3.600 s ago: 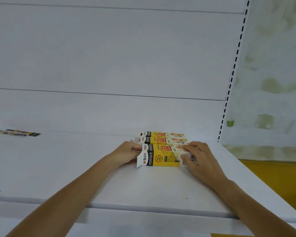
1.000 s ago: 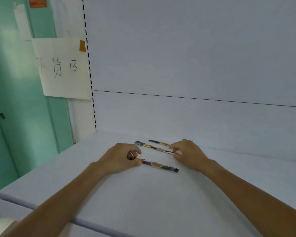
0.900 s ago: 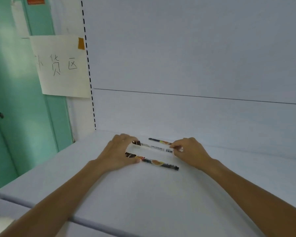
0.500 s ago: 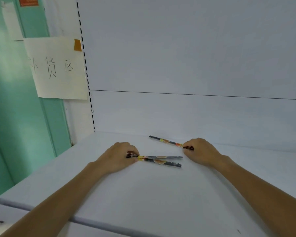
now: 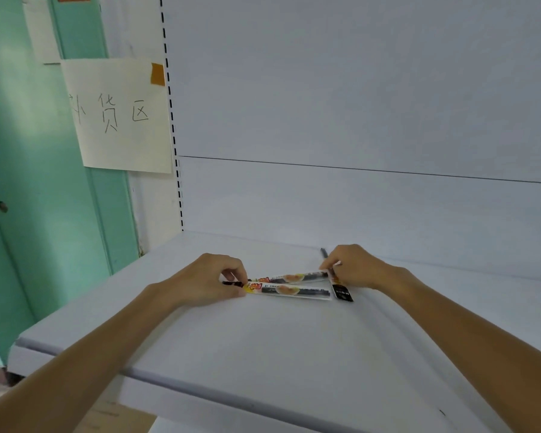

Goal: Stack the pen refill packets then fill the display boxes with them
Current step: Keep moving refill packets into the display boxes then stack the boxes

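Two long thin pen refill packets (image 5: 291, 290) lie side by side on the white shelf (image 5: 263, 345), their left ends together. My left hand (image 5: 206, 284) pinches those left ends. My right hand (image 5: 355, 267) grips a third packet (image 5: 341, 290) that runs steeply under its fingers, with a dark end showing on each side of the hand, and its fingertips touch the right end of the rear packet. No display box is in view.
The shelf's white back panel (image 5: 356, 198) rises just behind the hands. A slotted upright (image 5: 174, 145) and a paper sign (image 5: 119, 114) on a green wall (image 5: 38, 182) are at the left. The shelf's front edge (image 5: 200, 387) runs below my forearms.
My right hand has brought the rear packet forward and turned it, so it now sits at the right ends of the two packets my left hand holds. Earlier the view left the display boxes.
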{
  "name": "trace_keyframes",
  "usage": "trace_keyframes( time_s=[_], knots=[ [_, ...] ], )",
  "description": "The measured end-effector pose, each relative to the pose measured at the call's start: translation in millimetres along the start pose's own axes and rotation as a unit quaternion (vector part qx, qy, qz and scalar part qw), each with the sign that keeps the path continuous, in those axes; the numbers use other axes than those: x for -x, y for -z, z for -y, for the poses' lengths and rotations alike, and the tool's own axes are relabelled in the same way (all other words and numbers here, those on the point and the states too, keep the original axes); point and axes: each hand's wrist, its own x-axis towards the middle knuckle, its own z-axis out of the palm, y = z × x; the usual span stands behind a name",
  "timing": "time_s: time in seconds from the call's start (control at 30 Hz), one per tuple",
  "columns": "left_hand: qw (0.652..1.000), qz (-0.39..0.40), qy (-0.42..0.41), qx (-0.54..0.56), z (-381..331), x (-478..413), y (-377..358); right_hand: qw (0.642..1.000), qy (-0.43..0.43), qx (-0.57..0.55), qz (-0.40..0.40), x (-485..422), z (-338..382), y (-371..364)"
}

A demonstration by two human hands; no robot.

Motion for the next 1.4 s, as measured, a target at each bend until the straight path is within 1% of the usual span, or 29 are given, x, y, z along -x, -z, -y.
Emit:
trace_keyframes(
  time_s=[0.1,0.17,0.23,0.3,0.33,0.37,0.4,0.47,0.5,0.53,0.63,0.7,0.77,0.8,0.87,0.93,1.0,1.07,1.13,1.2,1.27,1.4],
  knots=[
    [1.000,-0.012,0.004,-0.001,0,4,-1,0.998,-0.015,0.067,0.014,2,1,5],
    [1.000,-0.020,0.014,0.004,1,7,-2,0.995,-0.019,0.094,0.008,4,-3,9],
    [1.000,-0.018,0.020,0.000,2,8,-1,0.991,-0.017,0.134,-0.012,6,-7,14],
    [1.000,-0.015,0.023,-0.005,3,10,1,0.986,-0.009,0.156,-0.052,5,-15,14],
    [1.000,-0.017,0.024,-0.007,3,11,2,0.987,-0.003,0.138,-0.080,4,-18,13],
    [0.999,-0.023,0.026,-0.010,4,12,2,0.990,0.003,0.084,-0.109,4,-19,11],
    [0.999,-0.033,0.031,-0.011,4,12,2,0.990,0.015,0.006,-0.137,3,-17,9],
    [0.997,-0.060,0.042,-0.007,4,14,-1,0.975,0.056,-0.139,-0.162,4,-2,7],
    [0.996,-0.072,0.047,-0.004,3,14,-2,0.970,0.085,-0.166,-0.158,4,10,7],
    [0.995,-0.082,0.053,-0.001,1,15,-4,0.969,0.115,-0.169,-0.138,3,21,6],
    [0.991,-0.110,0.072,-0.020,-2,18,-4,0.975,0.183,-0.123,-0.028,-4,54,-1],
    [0.983,-0.150,0.094,-0.041,0,22,0,0.977,0.203,-0.066,0.011,-13,66,-12],
    [0.976,-0.186,0.113,-0.016,3,28,7,0.978,0.206,0.006,0.018,-22,68,-24],
    [0.975,-0.191,0.117,0.001,4,32,11,0.980,0.196,0.032,0.025,-25,68,-28],
    [0.978,-0.172,0.119,0.008,4,38,15,0.985,0.163,0.043,0.047,-27,65,-32],
    [0.984,-0.146,0.105,-0.011,3,40,15,0.989,0.143,0.018,0.037,-27,63,-32],
    [0.987,-0.132,0.076,-0.055,-1,38,11,0.988,0.152,0.008,0.018,-26,66,-30],
    [0.987,-0.113,0.056,-0.095,-7,33,6,0.986,0.163,-0.001,0.027,-25,69,-28],
    [0.989,-0.078,0.053,-0.117,-9,27,2,0.986,0.161,-0.024,0.035,-21,71,-25],
    [0.992,-0.028,0.057,-0.113,-6,22,2,0.986,0.156,-0.056,0.030,-16,68,-22],
    [0.995,0.002,0.064,-0.079,-1,20,4,0.986,0.147,-0.076,0.019,-12,62,-20],
    [0.997,-0.025,0.065,-0.036,11,19,9,0.989,0.128,-0.076,0.023,-4,48,-22]
  ],
)
